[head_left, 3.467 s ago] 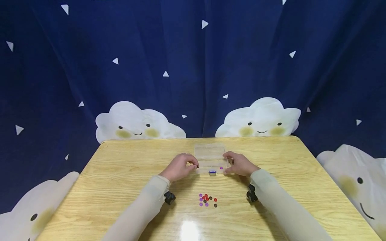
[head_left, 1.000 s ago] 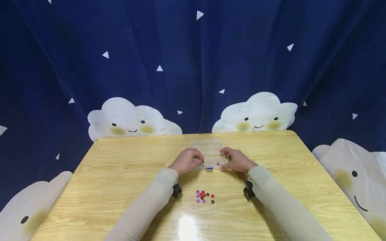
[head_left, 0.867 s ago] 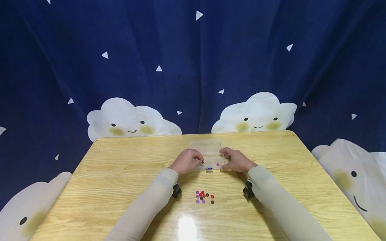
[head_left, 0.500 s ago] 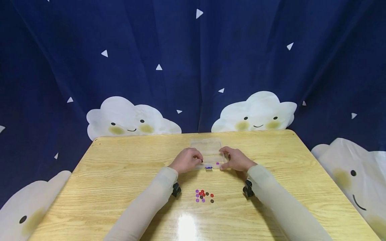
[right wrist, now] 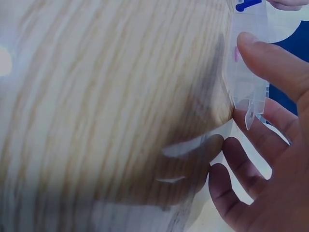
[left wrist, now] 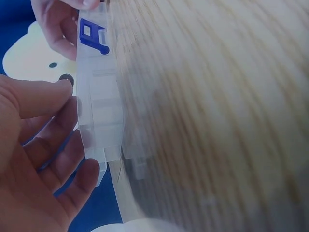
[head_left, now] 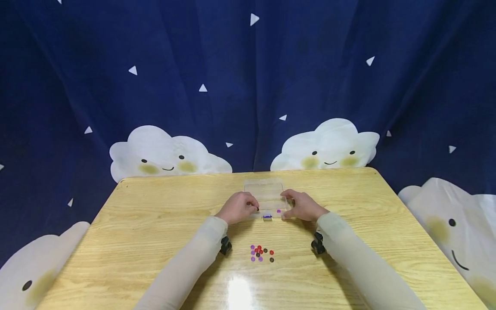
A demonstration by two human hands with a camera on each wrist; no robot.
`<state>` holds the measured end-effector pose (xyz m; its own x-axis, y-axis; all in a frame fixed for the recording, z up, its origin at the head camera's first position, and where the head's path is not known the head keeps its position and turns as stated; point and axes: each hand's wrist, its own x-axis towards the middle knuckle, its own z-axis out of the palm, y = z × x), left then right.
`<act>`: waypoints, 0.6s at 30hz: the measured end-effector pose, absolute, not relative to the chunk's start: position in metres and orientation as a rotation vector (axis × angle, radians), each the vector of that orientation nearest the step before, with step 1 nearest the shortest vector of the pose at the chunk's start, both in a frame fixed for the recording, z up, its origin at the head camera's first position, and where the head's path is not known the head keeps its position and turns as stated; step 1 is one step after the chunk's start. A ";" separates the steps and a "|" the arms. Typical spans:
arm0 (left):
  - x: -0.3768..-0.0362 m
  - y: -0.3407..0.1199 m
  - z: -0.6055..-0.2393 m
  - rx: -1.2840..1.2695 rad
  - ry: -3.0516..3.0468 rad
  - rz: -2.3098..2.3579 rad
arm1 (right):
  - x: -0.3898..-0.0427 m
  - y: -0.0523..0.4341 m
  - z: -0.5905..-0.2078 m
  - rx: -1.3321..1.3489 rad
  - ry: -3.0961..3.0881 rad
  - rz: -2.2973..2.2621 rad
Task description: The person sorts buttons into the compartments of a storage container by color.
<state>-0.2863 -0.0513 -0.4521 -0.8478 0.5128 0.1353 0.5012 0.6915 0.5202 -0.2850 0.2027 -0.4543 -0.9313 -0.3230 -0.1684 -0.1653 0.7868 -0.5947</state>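
Note:
A clear compartment box [head_left: 266, 201] lies open at the middle of the wooden table, its lid flat behind it and a blue latch [head_left: 267, 216] at its front. My left hand [head_left: 238, 206] is at the box's left end and pinches a small dark bead [head_left: 257, 209] at the thumb tip [left wrist: 66, 79]. My right hand [head_left: 304, 206] grips the box's right end [right wrist: 248, 82], thumb [right wrist: 270, 63] on the front and fingers curled round behind. One purple bead [head_left: 278, 211] lies in a right compartment. Loose red, purple and dark beads [head_left: 260, 254] lie between my forearms.
The wooden table [head_left: 155, 241] has rounded corners and ends against a dark blue curtain with white clouds [head_left: 166, 155]. A black wrist camera [head_left: 225, 246] sits under each sleeve. A bright glare patch [head_left: 239, 297] marks the near table edge.
Both hands have stayed at the ends of the box. The left hand's dark bead has crept a little to the right, over the box's left edge.

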 end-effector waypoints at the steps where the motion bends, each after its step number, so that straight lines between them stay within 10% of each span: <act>1: -0.286 -0.052 -0.452 0.865 2.868 0.880 | -0.285 0.203 -0.454 -0.384 2.716 -0.872; 18: -0.283 -0.053 -0.452 0.863 2.842 0.934 | -0.284 0.202 -0.454 -0.361 2.729 -0.864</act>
<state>-0.2826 -0.0529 -0.4523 -0.8459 0.5144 0.1408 0.4976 0.6663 0.5553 -0.2837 0.2025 -0.4536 -0.9366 -0.3084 -0.1661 -0.1566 0.7928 -0.5890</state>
